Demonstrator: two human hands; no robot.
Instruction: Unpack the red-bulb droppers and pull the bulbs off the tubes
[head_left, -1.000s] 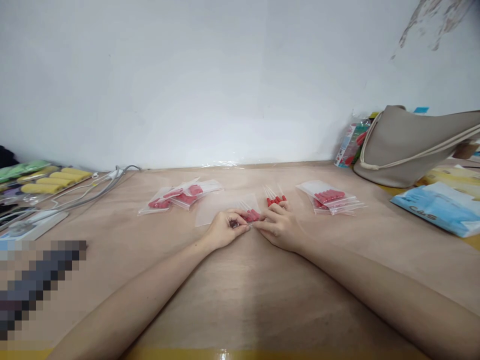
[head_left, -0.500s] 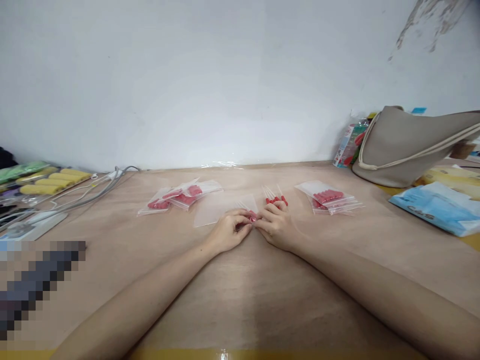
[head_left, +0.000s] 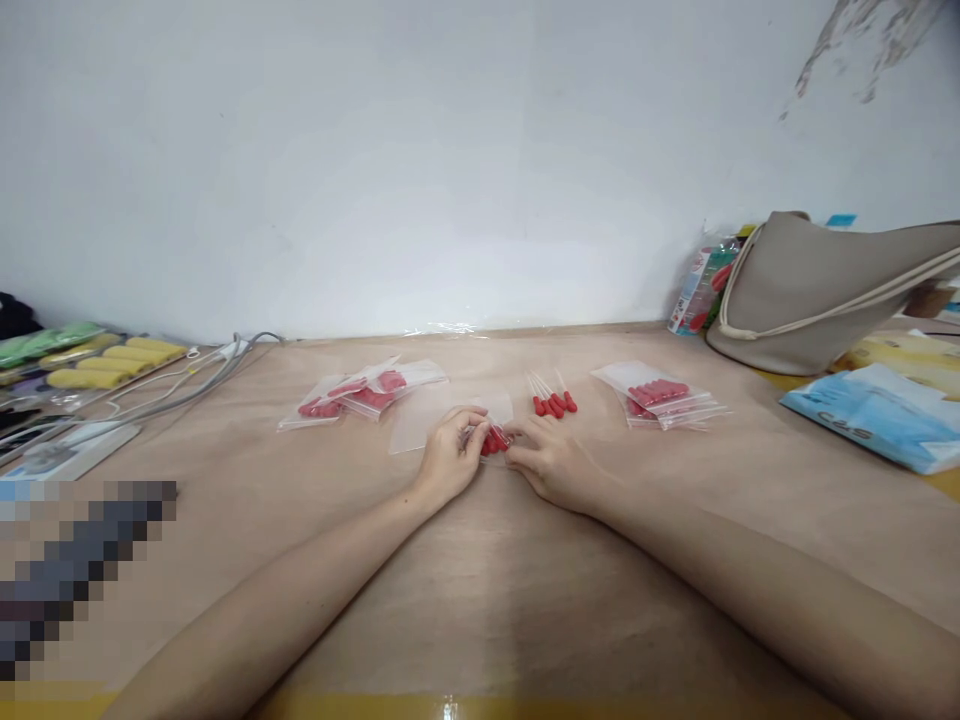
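Yellow rolls [head_left: 112, 362] lie at the far left of the counter [head_left: 480, 590], with grey cables [head_left: 196, 384] trailing beside them. Further right sit filled bags [head_left: 361, 392] of red pieces, overlapping one another. Just beside them an empty clear bag [head_left: 424, 418] lies flat. The left hand [head_left: 448, 458] rests on its near edge, its grip closed in a narrow pinch on a small bundle of red-capped sticks [head_left: 493, 440] at the bag's mouth. The right hand [head_left: 551, 464] lies touching the same spot, fingertips at the bundle; whether its grip holds anything I cannot tell. Behind it lie loose sticks [head_left: 553, 401], then a stack of bags [head_left: 660, 396], a beige handbag [head_left: 825, 290] and a blue packet [head_left: 877, 412].
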